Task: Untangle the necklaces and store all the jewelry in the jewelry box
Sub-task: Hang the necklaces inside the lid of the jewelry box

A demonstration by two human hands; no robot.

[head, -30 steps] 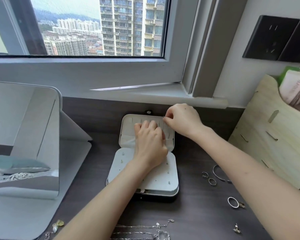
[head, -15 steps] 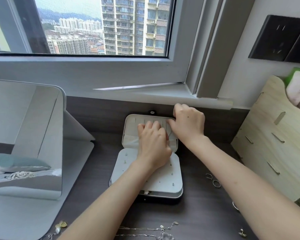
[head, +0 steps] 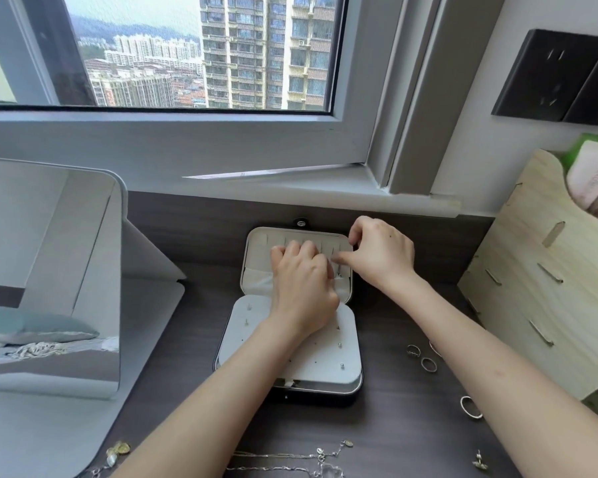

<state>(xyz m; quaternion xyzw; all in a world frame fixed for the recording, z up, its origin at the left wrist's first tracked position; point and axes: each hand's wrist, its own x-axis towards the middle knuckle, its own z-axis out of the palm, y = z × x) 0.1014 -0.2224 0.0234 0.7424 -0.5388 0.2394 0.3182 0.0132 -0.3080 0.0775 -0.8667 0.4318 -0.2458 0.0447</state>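
- Head view, looking down at a dark wood-grain desk [head: 394,426] set under a window.
- A small rectangular jewelry box [head: 290,343], black outside and white-lined inside, lies open at the middle of the desk. Its lid is folded flat on the far side, and small studs dot the white panel on the near half.
- The person's left hand [head: 301,281] rests knuckles-up on the lid's lining with the fingers bent. The fingertips are hidden, so it cannot be told whether they grip anything.
- The right hand [head: 382,258] is at the lid's right part, with thumb and forefinger drawn together in a pinch beside the left hand.
- A fine silver strand [head: 339,272] shows on the lining just below the pinch. Whether the fingers hold it cannot be told.
- Tangled thin silver chain necklaces [head: 290,458] lie at the desk's near edge, well apart from the box.
- Two small silver rings [head: 428,364] lie close together right of the box, and a larger silver ring [head: 471,407] lies nearer.
- A small silver earring [head: 479,460] sits near the right forearm, at the near right.
- A gold-coloured trinket [head: 118,450] lies at the near left, by the base of a rounded standing mirror [head: 49,270].
- A pale plywood desk organiser [head: 549,270] stands at the right.
- Black wall sockets [head: 560,77] are mounted on the wall above the organiser.
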